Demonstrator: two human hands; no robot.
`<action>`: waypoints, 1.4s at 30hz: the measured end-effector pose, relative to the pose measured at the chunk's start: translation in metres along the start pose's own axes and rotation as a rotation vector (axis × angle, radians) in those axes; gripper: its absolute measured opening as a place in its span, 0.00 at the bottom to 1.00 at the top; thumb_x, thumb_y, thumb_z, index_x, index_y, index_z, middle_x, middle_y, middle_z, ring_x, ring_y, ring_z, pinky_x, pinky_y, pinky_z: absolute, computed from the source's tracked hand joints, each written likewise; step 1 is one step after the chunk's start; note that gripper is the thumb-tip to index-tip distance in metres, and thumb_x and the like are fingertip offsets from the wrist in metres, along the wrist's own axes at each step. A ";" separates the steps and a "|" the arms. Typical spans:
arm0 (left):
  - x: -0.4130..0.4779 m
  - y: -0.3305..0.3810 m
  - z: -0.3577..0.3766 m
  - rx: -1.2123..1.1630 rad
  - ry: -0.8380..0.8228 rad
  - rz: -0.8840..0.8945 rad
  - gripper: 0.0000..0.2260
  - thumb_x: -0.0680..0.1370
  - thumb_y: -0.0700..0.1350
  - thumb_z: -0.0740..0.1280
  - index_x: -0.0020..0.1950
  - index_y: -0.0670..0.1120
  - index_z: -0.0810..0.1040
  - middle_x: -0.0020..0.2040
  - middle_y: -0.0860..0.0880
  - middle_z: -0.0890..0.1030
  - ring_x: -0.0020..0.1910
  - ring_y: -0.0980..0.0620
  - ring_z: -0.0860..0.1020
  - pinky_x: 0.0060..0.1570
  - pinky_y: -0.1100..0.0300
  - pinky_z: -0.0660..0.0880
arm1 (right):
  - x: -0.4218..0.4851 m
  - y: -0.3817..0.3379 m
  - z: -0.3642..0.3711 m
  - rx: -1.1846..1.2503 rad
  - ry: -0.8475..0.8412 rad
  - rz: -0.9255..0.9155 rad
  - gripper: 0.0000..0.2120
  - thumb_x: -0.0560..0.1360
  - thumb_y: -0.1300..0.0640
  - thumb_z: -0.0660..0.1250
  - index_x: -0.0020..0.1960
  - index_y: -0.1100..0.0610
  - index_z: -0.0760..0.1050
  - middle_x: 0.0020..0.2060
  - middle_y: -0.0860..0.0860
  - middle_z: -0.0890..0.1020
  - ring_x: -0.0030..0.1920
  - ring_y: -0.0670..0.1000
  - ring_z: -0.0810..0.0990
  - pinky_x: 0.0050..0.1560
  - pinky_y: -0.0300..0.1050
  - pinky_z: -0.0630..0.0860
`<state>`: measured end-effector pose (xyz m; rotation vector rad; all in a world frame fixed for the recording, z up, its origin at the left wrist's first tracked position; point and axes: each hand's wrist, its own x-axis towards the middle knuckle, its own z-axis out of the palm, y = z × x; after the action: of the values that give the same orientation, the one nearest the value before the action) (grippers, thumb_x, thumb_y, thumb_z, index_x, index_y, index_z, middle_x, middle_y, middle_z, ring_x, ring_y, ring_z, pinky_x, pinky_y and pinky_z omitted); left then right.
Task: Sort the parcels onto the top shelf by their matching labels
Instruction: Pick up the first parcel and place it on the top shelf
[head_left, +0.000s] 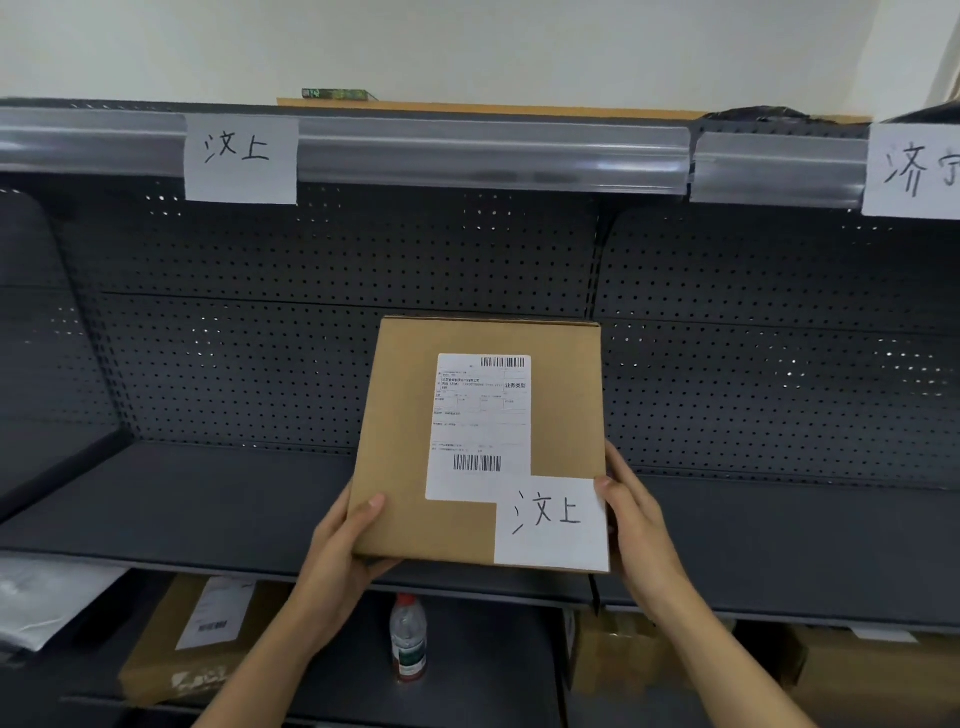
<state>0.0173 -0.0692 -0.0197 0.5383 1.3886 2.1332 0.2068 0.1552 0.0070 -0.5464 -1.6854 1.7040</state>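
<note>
I hold a flat brown cardboard parcel (405, 415) upright in front of the middle shelf, gripped at its lower corners. My left hand (345, 545) clasps the lower left corner and my right hand (631, 519) the lower right edge. The parcel carries a printed shipping label (480, 426) and a white handwritten tag (550, 522) reading 汶上. On the top shelf's front rail (493, 150) hangs a matching white 汶上 sign (240, 158) at the left. A second sign (914, 171), reading 济宁, hangs at the far right, partly cut off.
A flat cardboard piece (467, 107) and a dark bag (758, 115) lie on the top shelf. The bottom shelf holds a cardboard parcel (192, 644), a water bottle (409, 639), a white bag (47, 592) and more boxes (852, 670). Dark perforated panel (311, 322) backs the shelving.
</note>
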 end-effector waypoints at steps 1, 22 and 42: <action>-0.003 0.001 -0.001 0.015 0.001 0.022 0.44 0.57 0.62 0.81 0.70 0.51 0.75 0.63 0.48 0.83 0.64 0.46 0.79 0.52 0.46 0.81 | -0.002 -0.002 0.003 0.000 -0.008 -0.018 0.21 0.69 0.41 0.65 0.60 0.23 0.70 0.70 0.43 0.77 0.68 0.48 0.77 0.70 0.61 0.71; -0.084 0.067 -0.042 0.263 0.319 0.644 0.20 0.77 0.45 0.61 0.70 0.47 0.74 0.64 0.46 0.82 0.58 0.55 0.82 0.54 0.66 0.79 | -0.055 -0.062 0.079 0.044 -0.202 -0.510 0.33 0.72 0.43 0.64 0.76 0.38 0.59 0.68 0.29 0.74 0.70 0.39 0.73 0.69 0.36 0.69; -0.003 0.307 0.019 0.247 0.403 0.946 0.17 0.81 0.49 0.65 0.68 0.45 0.78 0.58 0.51 0.82 0.52 0.62 0.81 0.58 0.64 0.77 | 0.020 -0.257 0.153 -0.293 -0.264 -0.867 0.52 0.69 0.51 0.77 0.81 0.43 0.47 0.61 0.21 0.68 0.60 0.21 0.67 0.57 0.18 0.64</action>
<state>-0.0357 -0.1591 0.2696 1.0673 1.8759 2.9364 0.1282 0.0464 0.2749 0.2936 -1.9612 0.9261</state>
